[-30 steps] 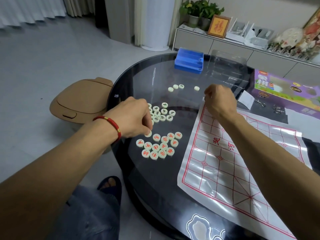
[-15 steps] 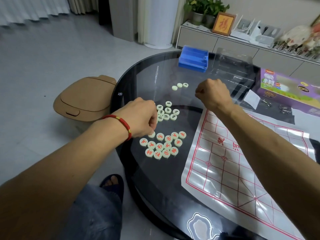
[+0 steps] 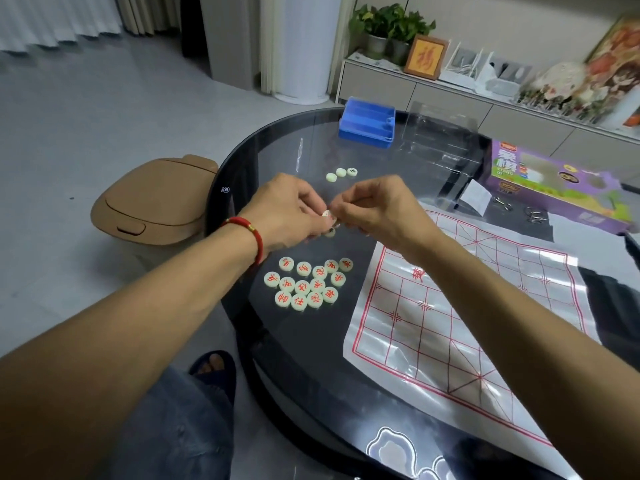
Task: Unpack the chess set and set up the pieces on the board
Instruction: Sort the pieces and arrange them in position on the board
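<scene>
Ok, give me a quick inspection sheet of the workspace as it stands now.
Surface: round dark glass table.
Job's things: red-marked pieces clustered left of the board sheet, which has no pieces on it; three pieces farther back.
Clutter: blue tray, clear plastic insert, purple box.
Grippers: left hand and right hand meet over the table, pinching a piece.
Cables: nothing seen.
Surroundings: tan bin on the floor, sideboard with plants.

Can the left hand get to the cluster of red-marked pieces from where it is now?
Probably yes. The left hand hovers just beyond the red-marked pieces, which lie uncovered on the glass table; but its grip already holds a piece.
</scene>
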### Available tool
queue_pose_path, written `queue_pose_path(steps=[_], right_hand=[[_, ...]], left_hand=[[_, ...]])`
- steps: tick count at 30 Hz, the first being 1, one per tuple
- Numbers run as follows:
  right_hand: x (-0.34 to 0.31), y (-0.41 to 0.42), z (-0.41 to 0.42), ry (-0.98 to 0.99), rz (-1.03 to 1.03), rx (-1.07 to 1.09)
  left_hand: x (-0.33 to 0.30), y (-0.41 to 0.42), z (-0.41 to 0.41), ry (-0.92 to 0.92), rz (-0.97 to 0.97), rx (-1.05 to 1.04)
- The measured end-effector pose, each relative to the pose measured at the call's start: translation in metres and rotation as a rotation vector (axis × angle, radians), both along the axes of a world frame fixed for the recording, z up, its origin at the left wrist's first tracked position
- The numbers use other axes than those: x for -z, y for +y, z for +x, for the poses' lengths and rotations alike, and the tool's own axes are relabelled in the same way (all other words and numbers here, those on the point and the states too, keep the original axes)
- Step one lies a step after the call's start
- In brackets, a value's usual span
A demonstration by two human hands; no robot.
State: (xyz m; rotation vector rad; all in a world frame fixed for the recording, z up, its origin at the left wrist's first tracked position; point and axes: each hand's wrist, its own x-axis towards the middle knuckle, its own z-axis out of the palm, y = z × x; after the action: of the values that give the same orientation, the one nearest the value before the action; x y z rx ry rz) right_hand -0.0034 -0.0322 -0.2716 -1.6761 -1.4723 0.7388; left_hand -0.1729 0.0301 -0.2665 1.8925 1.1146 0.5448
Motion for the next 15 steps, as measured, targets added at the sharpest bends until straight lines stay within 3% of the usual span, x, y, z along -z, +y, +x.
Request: queue_pose_path(steps=[2,5,8,15], right_hand=[[0.005,0.001,0.005,-0.141,0.009,0.030],[0.021,0.010,0.023,-0.363,0.091,0.193],[0.037,0.028,0.040,-0.463,0.109,0.335],[0.050,0.087,0.058,-0.745,-0.031,0.317]], left_hand=[[0.001,0.003,-0.001,0.060,0.024,0.023],[0.005,0.001,0.001,0.229,0.285,0.067],[0.007,-0.004,0.004,0.323,0.438,0.136],[0.007,-0.003,0.006,0.454,0.395,0.229]])
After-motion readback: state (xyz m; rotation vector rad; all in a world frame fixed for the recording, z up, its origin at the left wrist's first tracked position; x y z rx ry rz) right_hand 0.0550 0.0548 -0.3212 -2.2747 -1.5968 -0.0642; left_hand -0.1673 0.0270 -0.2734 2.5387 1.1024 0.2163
